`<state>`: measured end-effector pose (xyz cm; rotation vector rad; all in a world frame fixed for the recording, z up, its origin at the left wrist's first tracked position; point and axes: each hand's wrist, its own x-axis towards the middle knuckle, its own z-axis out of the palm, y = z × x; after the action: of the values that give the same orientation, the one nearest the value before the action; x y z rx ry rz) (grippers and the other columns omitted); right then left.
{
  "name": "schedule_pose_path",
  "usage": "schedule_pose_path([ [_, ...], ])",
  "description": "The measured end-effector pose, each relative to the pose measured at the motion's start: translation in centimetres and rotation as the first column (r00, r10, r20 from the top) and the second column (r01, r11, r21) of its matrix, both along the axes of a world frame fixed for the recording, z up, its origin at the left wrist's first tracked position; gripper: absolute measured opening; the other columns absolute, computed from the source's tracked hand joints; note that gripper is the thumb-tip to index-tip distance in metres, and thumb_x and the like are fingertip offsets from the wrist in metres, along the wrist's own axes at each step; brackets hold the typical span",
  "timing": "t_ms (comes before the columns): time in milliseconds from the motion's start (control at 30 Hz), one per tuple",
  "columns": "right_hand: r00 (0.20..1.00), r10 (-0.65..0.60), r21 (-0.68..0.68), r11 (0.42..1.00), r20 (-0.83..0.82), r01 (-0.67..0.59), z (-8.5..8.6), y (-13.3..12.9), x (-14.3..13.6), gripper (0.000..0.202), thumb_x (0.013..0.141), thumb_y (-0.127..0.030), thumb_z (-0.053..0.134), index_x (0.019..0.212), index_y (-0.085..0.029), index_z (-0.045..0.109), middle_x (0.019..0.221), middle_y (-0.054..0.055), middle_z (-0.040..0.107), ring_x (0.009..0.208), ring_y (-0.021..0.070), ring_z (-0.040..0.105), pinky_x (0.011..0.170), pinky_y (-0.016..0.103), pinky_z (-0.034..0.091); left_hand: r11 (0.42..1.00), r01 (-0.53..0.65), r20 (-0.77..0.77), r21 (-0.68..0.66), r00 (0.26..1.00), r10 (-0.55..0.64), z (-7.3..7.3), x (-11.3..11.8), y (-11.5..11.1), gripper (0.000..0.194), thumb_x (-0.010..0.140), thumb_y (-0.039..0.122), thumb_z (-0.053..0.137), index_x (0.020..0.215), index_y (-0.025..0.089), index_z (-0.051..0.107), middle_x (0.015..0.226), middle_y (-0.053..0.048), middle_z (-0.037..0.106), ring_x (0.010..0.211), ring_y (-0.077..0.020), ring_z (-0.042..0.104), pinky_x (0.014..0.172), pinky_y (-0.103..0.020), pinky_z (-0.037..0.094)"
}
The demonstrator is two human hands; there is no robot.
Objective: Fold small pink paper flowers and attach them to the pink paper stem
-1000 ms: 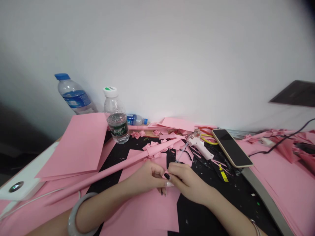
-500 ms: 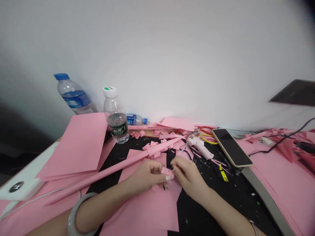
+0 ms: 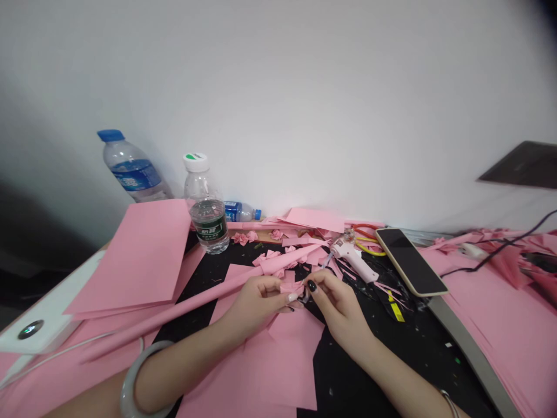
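Observation:
Between my two hands is a small folded piece of pink paper (image 3: 292,287). My left hand (image 3: 267,299) pinches it between thumb and fingers. My right hand (image 3: 333,299) is closed at the paper's right edge, thumb and forefinger pressed together on it. Under both hands lie larger pink paper sheets (image 3: 278,371). Just beyond them, a long rolled pink paper tube (image 3: 209,297) runs diagonally across the table. A pale glue gun (image 3: 354,260) rests past my right hand.
A water bottle (image 3: 208,215) stands at the back left, near a blue-capped bottle (image 3: 134,174) and a lying bottle (image 3: 243,211). A phone (image 3: 411,261) lies right, beside stacked pink paper (image 3: 500,325). A white device (image 3: 47,325) with a cable sits left. Small pink paper flowers (image 3: 243,237) lie behind.
My right hand has shifted slightly and its thumb has turned into view. The small paper between my hands has moved up a little and looks more folded.

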<state>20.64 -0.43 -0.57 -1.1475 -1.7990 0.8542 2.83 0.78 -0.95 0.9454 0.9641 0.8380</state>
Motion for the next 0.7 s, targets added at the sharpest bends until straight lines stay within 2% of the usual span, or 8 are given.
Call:
schedule_pose_path([
  [200,0.998,0.042,-0.113,0.993,0.053,-0.035,-0.3,0.1,-0.3,0.008,0.086,-0.018,0.053,0.085,-0.018,0.061,0.066,-0.001,0.055,0.056,0.0128,0.046,0.052,0.024,0.035,0.998,-0.012,-0.041,0.064,0.999,0.015,-1.0,0.0,-0.1,0.026,0.064,0.036,0.080,0.066,0.014,0.067,0.066,-0.001,0.065,0.070,-0.0180,0.064,0.075,-0.035,0.053],
  [333,0.999,0.026,-0.161,0.986,-0.043,-0.033,-0.2,0.4,-0.3,0.009,0.086,-0.019,0.050,0.082,-0.018,0.058,0.065,-0.002,0.052,0.054,0.0114,0.044,0.050,0.023,0.034,0.995,0.033,0.018,0.099,0.999,-0.035,-1.4,-0.3,-0.2,0.025,0.071,0.038,0.076,0.078,0.015,0.069,0.080,-0.003,0.070,0.081,-0.0207,0.068,0.077,-0.035,0.055],
  [467,0.984,-0.029,-0.273,0.962,-0.177,-0.020,-0.1,0.6,-0.3,0.009,0.086,-0.025,0.052,0.080,-0.018,0.053,0.056,-0.006,0.045,0.046,0.0091,0.038,0.045,0.021,0.030,0.995,-0.009,0.097,0.099,0.995,-0.001,-1.2,-0.5,-0.2,0.033,0.079,0.049,0.065,0.086,0.016,0.066,0.082,-0.004,0.070,0.083,-0.0226,0.070,0.073,-0.036,0.057],
  [600,0.969,-0.040,-0.328,0.943,-0.244,-0.044,-0.1,0.6,-0.3,0.012,0.084,-0.029,0.056,0.081,-0.018,0.052,0.056,-0.007,0.046,0.046,0.0084,0.039,0.045,0.021,0.030,0.989,-0.026,0.056,0.147,0.998,0.018,-1.0,-0.6,0.0,0.033,0.081,0.048,0.065,0.092,0.017,0.063,0.081,-0.003,0.069,0.080,-0.0215,0.071,0.068,-0.031,0.056],
  [700,0.968,-0.019,-0.328,0.942,-0.251,-0.067,-0.1,0.5,-0.4,0.013,0.084,-0.030,0.057,0.083,-0.018,0.053,0.056,-0.007,0.047,0.047,0.0083,0.040,0.046,0.021,0.031,0.985,-0.018,0.031,0.173,0.999,0.013,-0.9,-0.6,0.1,0.032,0.082,0.048,0.063,0.088,0.016,0.061,0.077,-0.003,0.069,0.077,-0.0210,0.070,0.065,-0.029,0.054],
])
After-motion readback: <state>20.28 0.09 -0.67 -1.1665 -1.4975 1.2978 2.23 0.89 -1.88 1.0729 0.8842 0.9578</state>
